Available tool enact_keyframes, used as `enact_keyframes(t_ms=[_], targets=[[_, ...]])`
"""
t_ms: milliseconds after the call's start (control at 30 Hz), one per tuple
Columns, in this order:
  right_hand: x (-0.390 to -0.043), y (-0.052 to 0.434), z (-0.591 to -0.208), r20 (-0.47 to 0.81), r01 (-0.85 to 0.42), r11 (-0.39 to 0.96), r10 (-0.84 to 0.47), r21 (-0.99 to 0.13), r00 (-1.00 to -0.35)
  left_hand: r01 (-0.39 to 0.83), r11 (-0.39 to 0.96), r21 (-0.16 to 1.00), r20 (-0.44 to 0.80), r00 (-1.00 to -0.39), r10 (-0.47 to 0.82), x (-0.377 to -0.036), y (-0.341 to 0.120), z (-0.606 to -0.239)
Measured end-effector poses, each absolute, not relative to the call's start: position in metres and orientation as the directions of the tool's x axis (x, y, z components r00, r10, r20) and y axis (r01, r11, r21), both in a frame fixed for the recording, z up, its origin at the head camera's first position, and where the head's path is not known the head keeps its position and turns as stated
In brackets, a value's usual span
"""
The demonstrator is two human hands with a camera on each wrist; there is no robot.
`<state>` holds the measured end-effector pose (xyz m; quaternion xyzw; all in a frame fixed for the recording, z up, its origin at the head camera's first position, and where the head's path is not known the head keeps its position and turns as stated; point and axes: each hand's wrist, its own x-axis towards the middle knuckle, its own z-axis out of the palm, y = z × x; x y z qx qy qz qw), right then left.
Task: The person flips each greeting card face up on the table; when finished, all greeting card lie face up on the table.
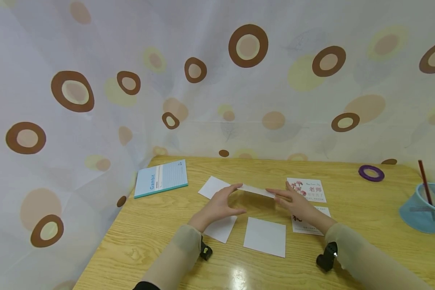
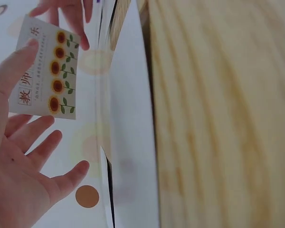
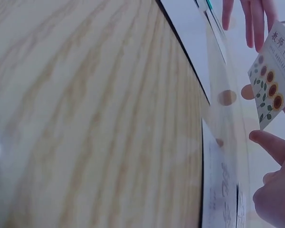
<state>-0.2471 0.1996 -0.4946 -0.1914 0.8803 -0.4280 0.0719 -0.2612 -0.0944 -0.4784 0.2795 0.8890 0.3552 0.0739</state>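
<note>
Between both hands a greeting card is held up above the table, its blank side toward me in the head view (image 1: 255, 190). Its printed face, with a row of sunflowers and Chinese characters, shows in the left wrist view (image 2: 50, 71) and right wrist view (image 3: 274, 80). My left hand (image 1: 219, 207) grips the card's left end, thumb on the printed side, other fingers spread. My right hand (image 1: 297, 203) holds the opposite end by its fingertips. Below lie a white card (image 1: 265, 237) and another white card (image 1: 221, 229), partly behind the left hand.
Farther back lies one more white card (image 1: 213, 187). Under the right arm are a flower-printed card (image 1: 313, 189) and a card with dark lettering (image 1: 308, 229). A blue notebook (image 1: 170, 179), purple ring (image 1: 371, 173) and blue holder (image 1: 417, 209) with sticks stand around. Patterned cloth (image 1: 210, 100) hangs behind.
</note>
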Motion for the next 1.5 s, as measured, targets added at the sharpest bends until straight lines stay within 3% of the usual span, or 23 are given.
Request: enact_keyframes(t_ms=[567, 700, 967, 1233, 1500], targets=[[-0.25, 0.195, -0.484, -0.136, -0.005, 0.466, -0.268, -0.885, -0.954, 0.459, 0.539, 0.707, 0.087, -0.812, 0.577, -0.261, -0.094, -0.482], [-0.25, 0.194, -0.483, -0.147, 0.048, 0.38, -0.234, -0.924, -0.961, 0.447, 0.517, 0.73, 0.085, -0.81, 0.581, -0.261, -0.092, -0.484], [-0.251, 0.194, -0.486, -0.109, 0.062, 0.207, -0.224, -0.976, -0.968, 0.384, 0.455, 0.803, 0.061, -0.814, 0.578, -0.26, -0.092, -0.484], [-0.25, 0.192, -0.484, -0.08, 0.041, 0.229, -0.164, -0.973, -0.983, 0.357, 0.383, 0.852, 0.078, -0.81, 0.582, -0.261, -0.091, -0.487], [-0.25, 0.188, -0.482, -0.082, 0.059, 0.148, -0.156, -0.987, -0.984, 0.333, 0.307, 0.892, 0.107, -0.815, 0.57, -0.26, -0.09, -0.488]])
